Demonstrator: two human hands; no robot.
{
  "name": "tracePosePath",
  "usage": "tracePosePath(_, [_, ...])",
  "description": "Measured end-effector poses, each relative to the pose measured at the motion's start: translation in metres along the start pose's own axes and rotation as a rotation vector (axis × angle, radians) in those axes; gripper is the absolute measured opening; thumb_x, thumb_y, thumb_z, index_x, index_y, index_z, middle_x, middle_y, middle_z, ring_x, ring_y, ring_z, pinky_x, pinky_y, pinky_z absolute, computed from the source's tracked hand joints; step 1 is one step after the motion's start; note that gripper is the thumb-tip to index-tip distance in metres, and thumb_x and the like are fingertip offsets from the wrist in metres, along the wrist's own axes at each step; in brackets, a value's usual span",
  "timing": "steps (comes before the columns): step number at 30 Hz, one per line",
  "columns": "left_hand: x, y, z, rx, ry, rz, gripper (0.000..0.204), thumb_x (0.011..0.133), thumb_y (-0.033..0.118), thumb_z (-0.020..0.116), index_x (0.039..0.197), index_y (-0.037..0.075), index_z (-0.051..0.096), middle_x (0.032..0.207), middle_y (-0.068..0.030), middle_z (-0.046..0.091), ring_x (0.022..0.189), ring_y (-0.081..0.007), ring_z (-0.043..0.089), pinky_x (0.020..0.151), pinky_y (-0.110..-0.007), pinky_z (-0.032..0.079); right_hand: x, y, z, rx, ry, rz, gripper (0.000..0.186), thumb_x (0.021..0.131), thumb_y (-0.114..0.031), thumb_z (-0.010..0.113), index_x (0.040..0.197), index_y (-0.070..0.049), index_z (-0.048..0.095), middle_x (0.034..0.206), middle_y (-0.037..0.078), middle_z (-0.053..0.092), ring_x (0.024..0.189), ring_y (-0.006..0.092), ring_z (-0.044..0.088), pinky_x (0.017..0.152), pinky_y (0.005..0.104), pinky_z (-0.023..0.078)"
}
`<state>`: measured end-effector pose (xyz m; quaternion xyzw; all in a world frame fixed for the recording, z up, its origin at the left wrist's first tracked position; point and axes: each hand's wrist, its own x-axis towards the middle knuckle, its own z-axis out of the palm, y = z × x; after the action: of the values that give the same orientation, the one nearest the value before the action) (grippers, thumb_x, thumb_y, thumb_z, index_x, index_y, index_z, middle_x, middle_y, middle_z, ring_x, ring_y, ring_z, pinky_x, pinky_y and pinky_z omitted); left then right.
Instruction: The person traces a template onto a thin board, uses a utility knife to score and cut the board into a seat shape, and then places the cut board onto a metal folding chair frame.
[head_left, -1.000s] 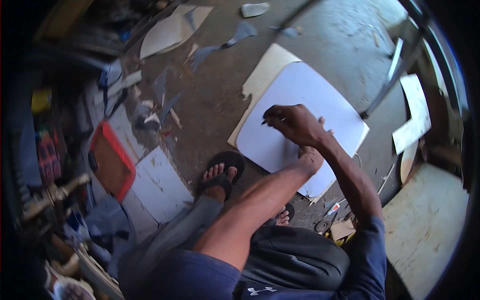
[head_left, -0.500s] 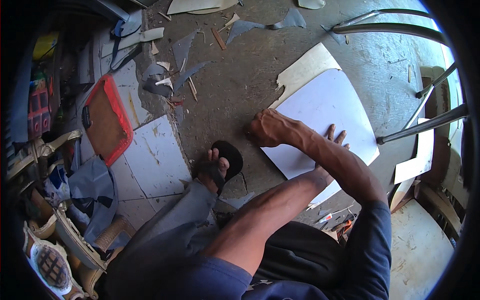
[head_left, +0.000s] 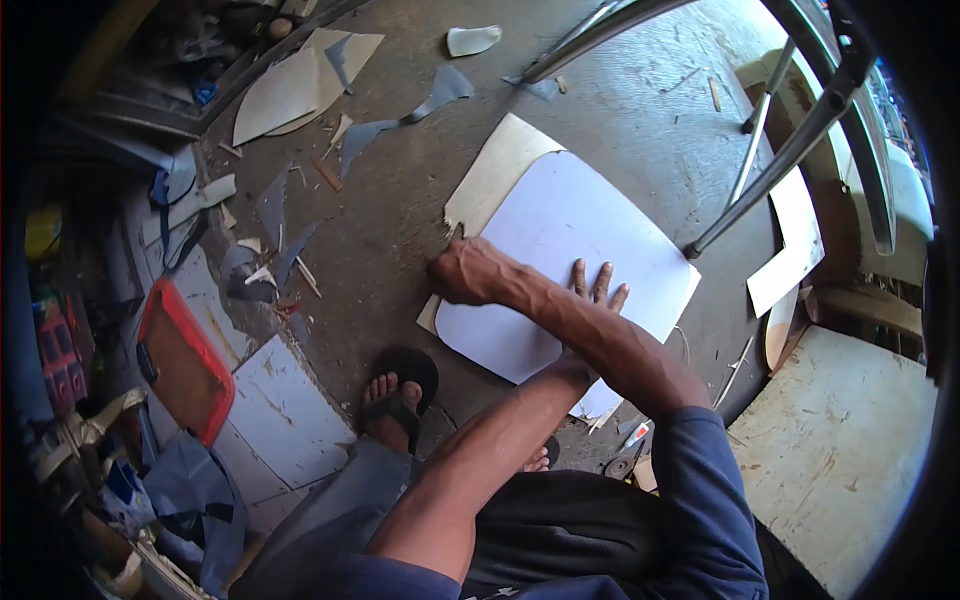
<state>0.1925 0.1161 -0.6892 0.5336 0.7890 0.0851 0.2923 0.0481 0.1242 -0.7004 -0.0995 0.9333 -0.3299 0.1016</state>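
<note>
A white, round-cornered panel lies on top of a cream sheet on the floor. The sheet sticks out past the panel at the far left side, where its edge is jagged. My forearms cross over the panel. My left hand presses flat on it, fingers spread. Passing above the left arm, my right arm reaches to the panel's left edge, where my right hand is closed in a fist. A thin dark tip pokes out at the top of the fist; the rest of what it holds is hidden.
Grey and cream offcuts litter the floor at far left. Metal chair legs stand close to the panel's right. A red-edged brown board lies at left, and a worn pale board at right. My sandalled foot is nearby.
The whole view has shifted, so the panel and floor things sit further left. My right fist stays by the panel's left edge, and a cream corner now shows below it. My left hand remains flat.
</note>
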Motion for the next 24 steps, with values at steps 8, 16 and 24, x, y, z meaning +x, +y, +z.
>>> tracePosePath(8, [0.006, 0.004, 0.004, 0.145, -0.136, -0.106, 0.064, 0.101, 0.047, 0.043, 0.158, 0.019, 0.037, 0.169, -0.0116, 0.017, 0.155, -0.0437, 0.006, 0.100, -0.090, 0.007, -0.009, 0.057, -0.064, -0.048, 0.186, 0.240, 0.019, 0.086, -0.018, 0.060, 0.082, 0.000, 0.063, 0.073, 0.024, 0.066, 0.072, 0.0448, 0.068, 0.064, 0.0514, 0.054])
tracePosePath(16, [0.005, 0.007, -0.014, 0.202, -0.156, -0.134, 0.049, 0.098, 0.022, 0.050, 0.146, 0.024, 0.055, 0.168, -0.0017, 0.021, 0.154, -0.0456, 0.009, 0.098, -0.092, 0.017, -0.030, 0.116, -0.102, -0.104, 0.444, 0.386, 0.017, 0.088, -0.017, 0.059, 0.081, -0.002, 0.064, 0.076, 0.026, 0.066, 0.073, 0.0461, 0.067, 0.067, 0.0515, 0.054])
tracePosePath(24, [0.005, 0.005, -0.004, 0.197, -0.070, -0.153, 0.043, 0.098, 0.024, 0.051, 0.140, 0.026, 0.062, 0.169, -0.0005, 0.017, 0.154, -0.0449, 0.009, 0.097, -0.092, 0.019, -0.039, 0.137, -0.102, -0.006, 0.704, 0.640, 0.031, 0.095, -0.026, 0.056, 0.083, 0.000, 0.067, 0.078, 0.027, 0.066, 0.075, 0.0450, 0.069, 0.072, 0.0509, 0.055])
